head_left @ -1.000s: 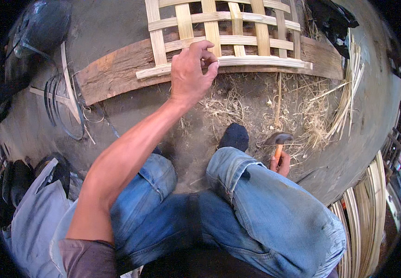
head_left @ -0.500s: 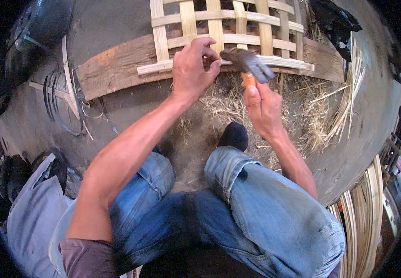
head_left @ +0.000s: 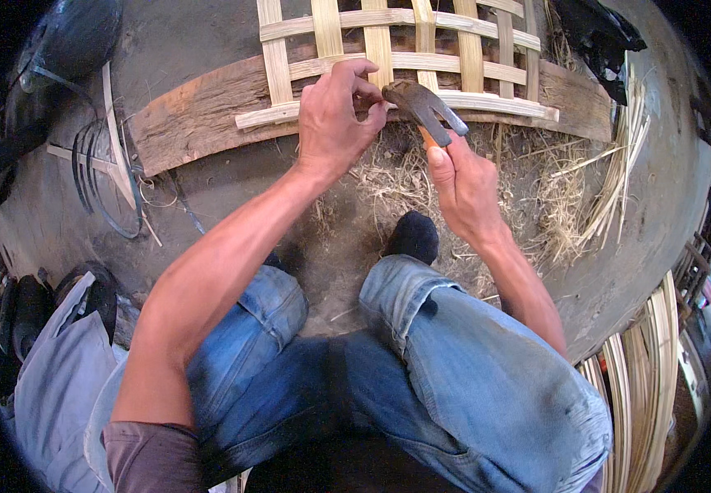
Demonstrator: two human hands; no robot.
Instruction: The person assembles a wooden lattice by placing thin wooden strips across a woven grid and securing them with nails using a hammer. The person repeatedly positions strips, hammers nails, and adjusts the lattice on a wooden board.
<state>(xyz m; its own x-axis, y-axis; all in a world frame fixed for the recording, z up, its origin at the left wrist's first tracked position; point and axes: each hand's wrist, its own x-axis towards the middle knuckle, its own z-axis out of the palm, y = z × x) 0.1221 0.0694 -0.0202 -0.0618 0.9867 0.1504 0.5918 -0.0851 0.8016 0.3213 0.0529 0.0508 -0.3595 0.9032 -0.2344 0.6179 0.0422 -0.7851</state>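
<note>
Dusty floor [head_left: 585,279]: a plank [head_left: 199,111] underlies the lower edge of your woven lattice [head_left: 378,45], probably as firm backing.
Your right hand [head_left: 470,193] grasps the hammer [head_left: 421,107] near its head, likely for control; the fingers of your left hand [head_left: 335,123] curl beside it at the bottom strip [head_left: 487,104], whether pinching anything cannot be told.

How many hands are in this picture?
2: the left hand is at the near edge of the woven lattice, and the right hand grips the hammer. No others show.
</note>
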